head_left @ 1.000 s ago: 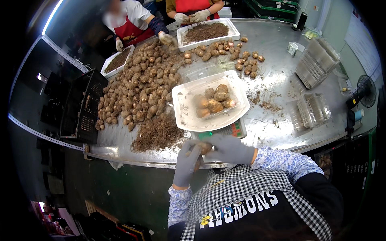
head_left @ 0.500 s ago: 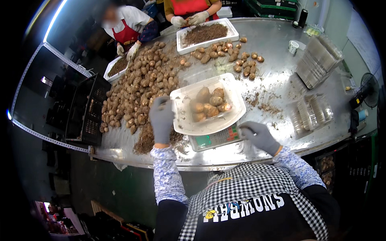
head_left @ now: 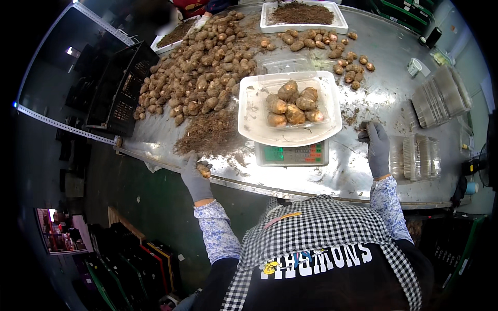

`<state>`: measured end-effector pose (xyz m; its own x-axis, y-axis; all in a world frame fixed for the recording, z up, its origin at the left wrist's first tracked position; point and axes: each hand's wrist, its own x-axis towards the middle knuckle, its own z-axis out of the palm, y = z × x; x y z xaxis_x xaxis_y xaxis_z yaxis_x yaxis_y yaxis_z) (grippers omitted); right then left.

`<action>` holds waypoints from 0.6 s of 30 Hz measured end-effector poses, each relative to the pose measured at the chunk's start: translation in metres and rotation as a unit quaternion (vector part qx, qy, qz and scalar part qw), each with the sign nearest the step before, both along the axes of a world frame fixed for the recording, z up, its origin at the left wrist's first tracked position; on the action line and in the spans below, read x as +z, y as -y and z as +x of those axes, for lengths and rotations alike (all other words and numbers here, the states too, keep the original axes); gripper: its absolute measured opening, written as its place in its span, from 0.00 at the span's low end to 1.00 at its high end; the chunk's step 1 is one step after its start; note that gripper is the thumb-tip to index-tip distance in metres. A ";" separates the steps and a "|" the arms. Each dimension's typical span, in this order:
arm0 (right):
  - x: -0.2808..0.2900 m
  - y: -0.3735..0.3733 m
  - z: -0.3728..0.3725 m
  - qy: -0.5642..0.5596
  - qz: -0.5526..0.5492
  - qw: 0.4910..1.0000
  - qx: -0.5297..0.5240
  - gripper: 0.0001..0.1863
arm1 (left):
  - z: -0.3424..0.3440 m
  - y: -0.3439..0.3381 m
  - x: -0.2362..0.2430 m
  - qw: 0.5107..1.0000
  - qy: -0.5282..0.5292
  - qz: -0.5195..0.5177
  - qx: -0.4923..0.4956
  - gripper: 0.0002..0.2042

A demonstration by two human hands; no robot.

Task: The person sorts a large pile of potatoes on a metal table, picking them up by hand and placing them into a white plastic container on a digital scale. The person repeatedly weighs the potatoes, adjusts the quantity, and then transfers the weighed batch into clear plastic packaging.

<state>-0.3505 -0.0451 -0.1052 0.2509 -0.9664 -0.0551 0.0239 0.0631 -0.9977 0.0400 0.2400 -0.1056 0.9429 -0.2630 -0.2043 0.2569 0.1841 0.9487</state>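
Observation:
My gloved left hand is over the table's front edge, its fingers closed around a small brown taro. To the right of the scale, my gloved right hand hovers over the metal tabletop with bent fingers apart and nothing visible between them; the fingertips look dirty. Between my hands stands a digital scale with a lit green display. Its white pan carries a clear plastic box with several taros in it, and the box's open lid leans past the pan's far side.
A large heap of taros covers the left of the table, with soil crumbs before it. Smaller taros lie behind the pan. White trays of soil, stacked clear boxes and a black crate stand around.
My left hand has left the pan's side, moved toward the table's front edge and now holds a taro. My right hand has moved away from the scale to the right. The view has tilted downward.

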 end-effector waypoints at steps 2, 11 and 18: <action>-0.001 0.007 0.003 0.012 0.003 1.000 0.012 0.15 | -0.007 0.011 0.006 0.999 0.034 0.005 -0.022 0.09; 0.017 0.033 0.026 -0.014 0.013 1.000 0.022 0.15 | -0.032 0.152 0.099 0.881 0.353 0.172 -0.265 0.17; 0.049 0.072 0.089 -0.052 -0.012 0.994 0.095 0.19 | -0.051 0.261 0.106 0.448 0.616 0.370 -0.532 0.18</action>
